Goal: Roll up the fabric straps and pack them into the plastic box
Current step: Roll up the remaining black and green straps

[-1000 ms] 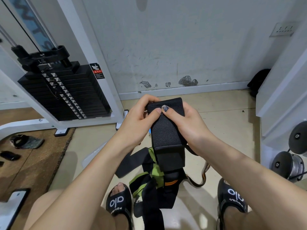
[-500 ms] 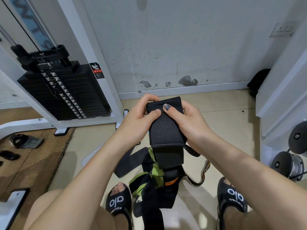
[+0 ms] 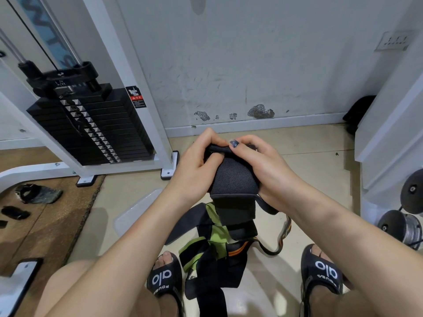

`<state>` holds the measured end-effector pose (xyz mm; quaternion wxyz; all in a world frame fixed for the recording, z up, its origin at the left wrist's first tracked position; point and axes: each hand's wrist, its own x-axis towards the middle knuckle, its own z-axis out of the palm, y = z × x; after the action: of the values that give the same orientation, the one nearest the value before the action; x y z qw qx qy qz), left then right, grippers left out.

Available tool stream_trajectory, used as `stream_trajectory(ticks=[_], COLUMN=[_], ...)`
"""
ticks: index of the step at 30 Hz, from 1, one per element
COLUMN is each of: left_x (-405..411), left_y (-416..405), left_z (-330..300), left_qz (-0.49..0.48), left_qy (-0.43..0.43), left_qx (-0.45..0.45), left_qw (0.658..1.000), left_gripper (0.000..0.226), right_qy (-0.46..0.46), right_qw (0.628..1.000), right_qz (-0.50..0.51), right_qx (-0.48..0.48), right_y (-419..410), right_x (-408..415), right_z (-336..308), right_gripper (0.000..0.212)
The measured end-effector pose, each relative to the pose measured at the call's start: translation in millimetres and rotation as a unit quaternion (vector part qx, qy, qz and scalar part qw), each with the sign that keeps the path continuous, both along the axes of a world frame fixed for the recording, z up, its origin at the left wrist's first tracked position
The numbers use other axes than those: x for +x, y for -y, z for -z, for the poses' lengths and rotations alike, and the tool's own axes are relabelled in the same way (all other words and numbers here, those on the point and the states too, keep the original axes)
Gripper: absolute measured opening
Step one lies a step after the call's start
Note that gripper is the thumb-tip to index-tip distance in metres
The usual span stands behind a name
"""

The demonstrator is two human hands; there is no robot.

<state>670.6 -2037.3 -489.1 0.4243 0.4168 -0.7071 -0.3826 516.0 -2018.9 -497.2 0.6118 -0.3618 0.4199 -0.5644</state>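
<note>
Black fabric strap (image 3: 233, 179), wide and mesh-textured, held upright between both hands above the floor, top edge folded over toward the viewer at the fingertips. Left hand (image 3: 194, 170) gripping the strap's left side, thumb pressed on the near face, fingers curled round the far side of the fold. Right hand (image 3: 261, 165) gripping the right side, thumb with a dark-painted nail pinching the folded edge, fingers wrapped behind. Lower part of the strap hanging straight down below the hands into a loose pile of straps (image 3: 217, 248) on the tiled floor (image 3: 309, 145), black mixed with green, one narrow piece with orange stripes looping out below the right wrist. Translucent plastic piece (image 3: 135, 213) lying flat on the floor below and left of the left forearm; whether box or lid, cannot tell. Two black slides (image 3: 163, 280) on the feet, either side of the pile, nearer the viewer than the hands. Weight stack (image 3: 91, 129) in a white frame well left of the left hand; scuffed wall (image 3: 251, 65) beyond both hands
</note>
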Motion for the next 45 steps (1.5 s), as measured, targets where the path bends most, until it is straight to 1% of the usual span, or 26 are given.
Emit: stream_trajectory(ticks=[4, 9, 11, 14, 17, 19, 20, 21, 22, 24, 26, 29, 31, 33, 36, 38, 41, 43, 45], left_x=[-5, -3, -3, -3, -1, 3, 5, 7, 9, 11, 12, 12, 13, 14, 12, 10, 8, 7, 7], left_y=[-3, -1, 0, 3, 1, -1, -1, -1, 0, 0, -2, -1, 1, 0, -3, -5, -7, -7, -4], left_z=[-5, -4, -3, 0, 0, -1, -1, -1, -1, -1, -4, -6, -5, -4, -3, -3, -4, -4, -4], left_qz=[0.022, 0.085, 0.073, 0.032, 0.034, 0.037, 0.039, 0.042, 0.044, 0.048, 0.060, 0.075, 0.079, 0.073, 0.060, 0.049, 0.049, 0.050, 0.031], left_qy=[-0.101, -0.136, -0.145, -0.145, -0.135, -0.109, -0.090, -0.069, -0.050, -0.020, -0.019, -0.040, -0.044, -0.028, -0.010, -0.035, -0.072, -0.067, -0.048], left_qx=[0.113, 0.193, 0.206, 0.196, 0.174, 0.141, 0.117, 0.095, 0.074, 0.050, 0.051, 0.054, 0.046, 0.029, -0.002, 0.012, 0.058, 0.088, 0.118], left_qw=[0.988, 0.968, 0.965, 0.969, 0.975, 0.983, 0.988, 0.992, 0.995, 0.997, 0.997, 0.995, 0.995, 0.996, 0.998, 0.998, 0.995, 0.993, 0.991], left_gripper=[0.027, 0.023, 0.019, 0.017, 0.022, 0.022, 0.018, 0.014, 0.015, 0.021, 0.023, 0.025, 0.027, 0.030, 0.032, 0.030, 0.032, 0.033, 0.033], right_qy=[-0.010, -0.036, -0.034, -0.029, -0.013, 0.006, 0.013, 0.011, -0.005, -0.063, -0.090, -0.061, -0.057, -0.063, -0.072, -0.070, -0.063, -0.068, -0.074], right_qw=[1.000, 0.998, 0.998, 0.998, 1.000, 1.000, 0.999, 0.998, 0.998, 0.996, 0.995, 0.997, 0.997, 0.995, 0.995, 0.996, 0.997, 0.996, 0.995], right_qz=[0.004, 0.023, 0.020, 0.010, -0.005, -0.030, -0.046, -0.059, -0.065, -0.061, -0.050, -0.044, -0.059, -0.080, -0.070, -0.048, -0.025, -0.025, -0.031], right_qx=[-0.018, -0.037, -0.047, -0.052, -0.024, 0.006, 0.015, 0.017, 0.014, 0.002, -0.012, -0.016, -0.003, 0.013, 0.008, -0.013, -0.045, -0.057, -0.063], right_y=[-1, 0, 0, 0, 0, 0, -1, -2, -2, -2, -2, -1, -1, -1, 0, 1, 1, 0, 0], right_x=[-3, -6, -7, -6, -7, -9, -9, -11, -12, -16, -18, -18, -18, -17, -14, -14, -14, -14, -14], right_z=[0, 1, 1, -1, -4, -7, -8, -8, -8, -8, -9, -9, -10, -9, -6, -6, -6, -4, -3], right_gripper=[0.008, 0.009, 0.007, 0.007, 0.009, 0.016, 0.022, 0.026, 0.027, 0.025, 0.022, 0.025, 0.022, 0.017, 0.019, 0.015, 0.012, 0.014, 0.014])
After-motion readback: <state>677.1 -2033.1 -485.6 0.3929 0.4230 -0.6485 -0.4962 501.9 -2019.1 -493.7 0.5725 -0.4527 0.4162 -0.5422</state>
